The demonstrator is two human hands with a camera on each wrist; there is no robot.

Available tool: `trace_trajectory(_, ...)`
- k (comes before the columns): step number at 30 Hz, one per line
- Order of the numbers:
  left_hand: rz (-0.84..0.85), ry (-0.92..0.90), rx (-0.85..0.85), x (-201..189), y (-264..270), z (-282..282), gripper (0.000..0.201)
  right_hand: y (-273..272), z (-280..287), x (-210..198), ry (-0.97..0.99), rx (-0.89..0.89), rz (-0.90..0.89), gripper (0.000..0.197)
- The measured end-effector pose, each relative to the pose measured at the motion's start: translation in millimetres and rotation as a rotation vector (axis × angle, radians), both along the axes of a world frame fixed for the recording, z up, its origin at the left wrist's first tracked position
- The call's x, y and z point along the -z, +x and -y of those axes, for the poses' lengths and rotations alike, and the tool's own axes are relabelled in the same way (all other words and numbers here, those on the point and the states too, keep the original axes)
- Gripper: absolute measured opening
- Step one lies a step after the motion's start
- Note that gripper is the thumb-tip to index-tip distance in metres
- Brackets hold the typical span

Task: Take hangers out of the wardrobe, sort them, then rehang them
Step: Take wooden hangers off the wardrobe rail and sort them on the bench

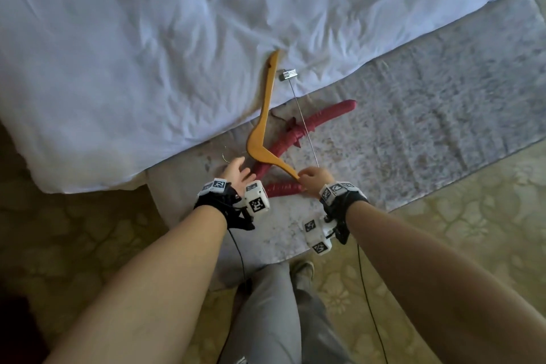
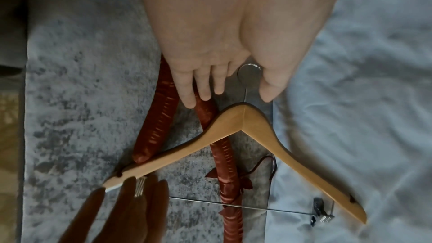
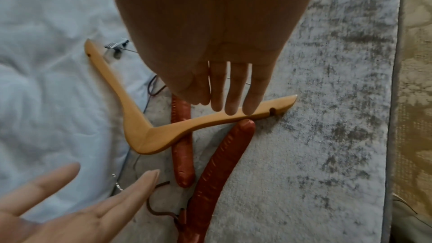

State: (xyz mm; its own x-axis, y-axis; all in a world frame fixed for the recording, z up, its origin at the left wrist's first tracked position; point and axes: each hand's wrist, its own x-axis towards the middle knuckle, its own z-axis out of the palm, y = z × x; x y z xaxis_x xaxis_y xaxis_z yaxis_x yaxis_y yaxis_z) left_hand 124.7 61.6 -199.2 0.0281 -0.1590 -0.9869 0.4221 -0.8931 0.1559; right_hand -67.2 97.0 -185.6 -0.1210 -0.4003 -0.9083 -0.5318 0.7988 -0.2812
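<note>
A wooden hanger (image 1: pixel 263 127) (image 2: pixel 257 123) (image 3: pixel 145 130) lies half on the white duvet and half on the grey cover. Its thin metal bar carries a clip (image 1: pixel 288 74) (image 2: pixel 322 215). Two red padded hangers (image 1: pixel 313 124) (image 2: pixel 154 132) (image 3: pixel 222 154) lie crossed underneath it. My right hand (image 1: pixel 313 177) (image 3: pixel 222 103) grips the near end of the wooden hanger's arm, with its fingertips on the wood. My left hand (image 1: pixel 237 170) (image 2: pixel 229 97) hovers with straight fingers just above the wooden hanger's metal hook (image 2: pixel 249 73) and holds nothing.
The rumpled white duvet (image 1: pixel 147 38) fills the far side. A mottled grey cover (image 1: pixel 413 97) runs along the bed's near edge. Patterned beige carpet (image 1: pixel 443 230) lies below, with my grey-trousered leg (image 1: pixel 266 304) and a shoe (image 1: pixel 302 267) beside the bed.
</note>
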Motion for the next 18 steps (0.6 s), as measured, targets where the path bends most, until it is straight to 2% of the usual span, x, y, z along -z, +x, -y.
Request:
trace_trajectory(3, -0.023, 0.017, -0.056, 20.8, -7.0, 7.1, 0.062, 1.9, 5.7, 12.0, 0.027, -0.028, -0.001, 0.031)
trace_trajectory(8, -0.075, 0.011, -0.093, 47.3, -18.7, 17.0, 0.049, 4.6, 15.5, 33.4, 0.067, 0.062, 0.008, 0.039)
trace_trajectory(12, -0.036, 0.097, 0.013, 64.0, -18.2, 27.1, 0.047, 4.5, 22.3, 46.1, 0.093, 0.055, 0.044, 0.046)
trace_trajectory(14, -0.003, 0.109, 0.129, 65.9, -18.2, 32.1, 0.035, 6.3, 26.1, 49.7, 0.110, 0.036, 0.060, 0.049)
trace_trajectory(17, 0.066, 0.081, 0.302, 67.2, -19.2, 35.4, 0.030, 8.3, 28.6, 52.8, 0.112, -0.027, 0.065, 0.045)
trace_trajectory(18, 0.070, 0.062, 0.301, 68.6, -20.0, 35.7, 0.028, 8.9, 29.3, 51.1, 0.106, -0.042, 0.067, 0.043)
